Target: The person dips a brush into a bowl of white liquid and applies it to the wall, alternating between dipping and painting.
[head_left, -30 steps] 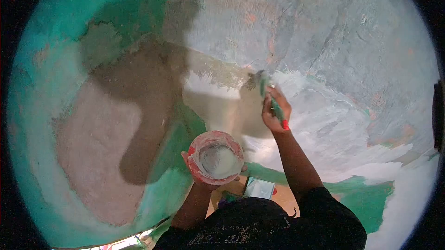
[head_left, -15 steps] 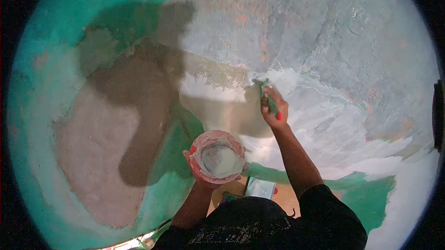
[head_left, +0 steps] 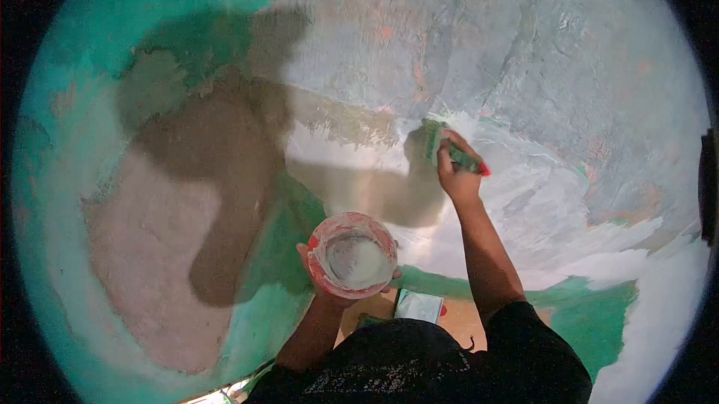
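My left hand (head_left: 335, 297) is wrapped round a red bowl (head_left: 317, 273) from below, its fingertips showing at both sides. Inside the bowl lies pale, wet paste (head_left: 367, 263), and the rim is smeared with it. My right hand (head_left: 459, 173) grips a green brush-like tool (head_left: 433, 140) with a red end, held against the wall (head_left: 374, 209) or just off it, at the upper edge of a white coated patch. Which of the two cannot be told.
Green paint (head_left: 97, 22) covers the wall's left side, with a bare brownish patch below it. Grey rough plaster (head_left: 479, 29) spans the top right. Below, near my body, a pale square object (head_left: 419, 306) sits on a tan surface (head_left: 458, 322). My shadow falls on the wall.
My right hand has moved slightly right, and the tool has turned so its red end points further right. The bowl stays in my left hand, nearly unmoved.
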The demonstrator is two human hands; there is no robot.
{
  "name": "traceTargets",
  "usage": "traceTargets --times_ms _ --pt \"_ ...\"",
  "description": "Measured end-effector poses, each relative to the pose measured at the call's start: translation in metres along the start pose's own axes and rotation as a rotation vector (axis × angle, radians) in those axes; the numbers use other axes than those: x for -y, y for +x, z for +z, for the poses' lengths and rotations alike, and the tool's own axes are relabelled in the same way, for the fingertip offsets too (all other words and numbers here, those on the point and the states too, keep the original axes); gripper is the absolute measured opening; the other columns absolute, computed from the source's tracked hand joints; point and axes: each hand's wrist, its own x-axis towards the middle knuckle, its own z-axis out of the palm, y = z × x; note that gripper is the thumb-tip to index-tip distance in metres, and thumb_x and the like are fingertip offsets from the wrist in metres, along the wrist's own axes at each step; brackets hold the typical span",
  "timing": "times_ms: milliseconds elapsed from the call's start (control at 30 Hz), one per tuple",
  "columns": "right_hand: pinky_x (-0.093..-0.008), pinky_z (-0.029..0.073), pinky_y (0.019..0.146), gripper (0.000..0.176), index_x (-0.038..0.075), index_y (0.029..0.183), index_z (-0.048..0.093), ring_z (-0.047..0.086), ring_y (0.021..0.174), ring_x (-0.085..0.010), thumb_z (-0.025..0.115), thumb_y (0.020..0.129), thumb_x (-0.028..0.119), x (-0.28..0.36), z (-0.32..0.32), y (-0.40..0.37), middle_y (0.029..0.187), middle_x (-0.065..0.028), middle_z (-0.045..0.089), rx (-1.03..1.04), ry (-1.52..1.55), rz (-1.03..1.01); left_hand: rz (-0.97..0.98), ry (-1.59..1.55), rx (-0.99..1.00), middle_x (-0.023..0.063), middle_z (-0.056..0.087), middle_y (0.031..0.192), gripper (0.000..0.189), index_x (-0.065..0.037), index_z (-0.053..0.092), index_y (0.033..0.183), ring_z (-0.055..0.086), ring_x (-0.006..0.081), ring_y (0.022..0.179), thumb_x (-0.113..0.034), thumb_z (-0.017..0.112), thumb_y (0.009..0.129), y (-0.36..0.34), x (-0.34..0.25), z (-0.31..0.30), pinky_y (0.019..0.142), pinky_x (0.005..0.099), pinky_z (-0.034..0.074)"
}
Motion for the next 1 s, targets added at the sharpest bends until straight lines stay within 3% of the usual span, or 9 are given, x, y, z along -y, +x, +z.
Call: traceTargets --times_ms 167,200,267,467,567,700,833,867,1000 --pt "-0.0317 0.053 0.08 0.018 0.002 0.105 0.068 0.07 0.087 -0.0251 0.062 0.089 0.009 0.003 -0.01 0.021 0.097 -0.0157 0.071 -0.213 0.1 -0.031 -0.024 0.055 0.11 0.0255 0.047 0.135 0.11 -0.011 0.041 0.141 0.053 0.0516 0.113 -0.087 0.059 0.063 0.006 -0.008 -0.004 0.089 0.0699 0.048" --pt "-0.0318 0.054 0.08 0.018 0.004 0.105 0.069 0.071 0.087 -0.0255 0.062 0.089 0.008 -0.001 -0.012 0.021 0.097 -0.0173 0.071 -0.132 -0.115 -0.095 0.008 0.027 0.144 0.0264 0.045 0.137 0.111 -0.011 0.039 0.142 0.05 0.0513 0.117 -0.087 0.059 0.064 0.007 -0.005 -0.003 0.092 0.0712 0.045" --pt "-0.0319 0.054 0.079 0.018 0.004 0.105 0.069 0.071 0.086 -0.0258 0.063 0.088 0.007 -0.005 -0.009 0.006 0.097 -0.0179 0.071 -0.071 -0.075 -0.079 0.084 -0.121 0.205 0.0283 0.038 0.143 0.114 -0.009 0.033 0.146 0.041 0.0489 0.13 -0.088 0.055 0.066 0.009 0.001 -0.005 0.1 0.0737 0.037" --pt "-0.032 0.054 0.079 0.016 0.003 0.102 0.069 0.071 0.088 -0.0263 0.063 0.087 0.005 0.017 -0.018 0.016 0.097 -0.0181 0.071 -0.127 0.089 -0.044 0.034 -0.039 0.122 0.0259 0.041 0.141 0.113 -0.011 0.036 0.145 0.045 0.0478 0.126 -0.088 0.056 0.065 0.009 -0.002 0.002 0.099 0.0736 0.038" --pt "-0.0319 0.054 0.079 0.017 0.002 0.102 0.068 0.071 0.088 -0.0261 0.063 0.085 0.004 0.0 -0.01 0.019 0.098 -0.0183 0.071 -0.176 -0.164 -0.101 0.039 -0.018 0.107 0.0244 0.043 0.14 0.112 -0.012 0.038 0.144 0.046 0.0475 0.125 -0.088 0.057 0.064 0.006 -0.003 0.0 0.097 0.0735 0.039" --pt "-0.0318 0.054 0.082 0.024 0.002 0.107 0.068 0.071 0.092 -0.0295 0.065 0.084 0.003 0.003 -0.005 0.001 0.102 -0.02 0.07 0.045 -0.018 -0.037 0.038 -0.008 0.09 0.0225 0.045 0.139 0.11 -0.013 0.04 0.143 0.048 0.0471 0.123 -0.087 0.058 0.064 0.003 -0.003 -0.001 0.096 0.0733 0.04" --pt "-0.0355 0.057 0.078 0.04 0.005 0.126 0.059 0.07 0.092 -0.0339 0.065 0.086 0.009 0.045 0.002 0.004 0.11 -0.0211 0.068 0.162 -0.186 -0.25 0.058 0.046 0.064 0.0205 0.048 0.137 0.108 -0.014 0.042 0.142 0.05 0.0467 0.121 -0.087 0.059 0.063 0.001 -0.006 -0.002 0.094 0.0731 0.042" --pt "-0.0392 0.057 0.078 0.039 0.003 0.127 0.057 0.069 0.092 -0.0362 0.063 0.092 0.018 0.044 0.009 0.006 0.113 -0.0223 0.067 0.201 -0.191 -0.352 0.065 0.07 0.051 0.02 0.048 0.137 0.108 -0.015 0.042 0.141 0.05 0.0466 0.12 -0.087 0.059 0.063 0.002 -0.007 -0.002 0.094 0.0731 0.042" --pt "-0.0394 0.058 0.073 0.042 0.006 0.13 0.056 0.069 0.089 -0.037 0.062 0.089 0.013 0.013 0.047 -0.005 0.113 -0.0217 0.067 0.215 -0.319 -0.368 0.124 0.079 0.014 0.0199 0.049 0.137 0.108 -0.015 0.043 0.141 0.052 0.047 0.119 -0.088 0.058 0.063 -0.001 -0.007 -0.011 0.092 0.0738 0.043"
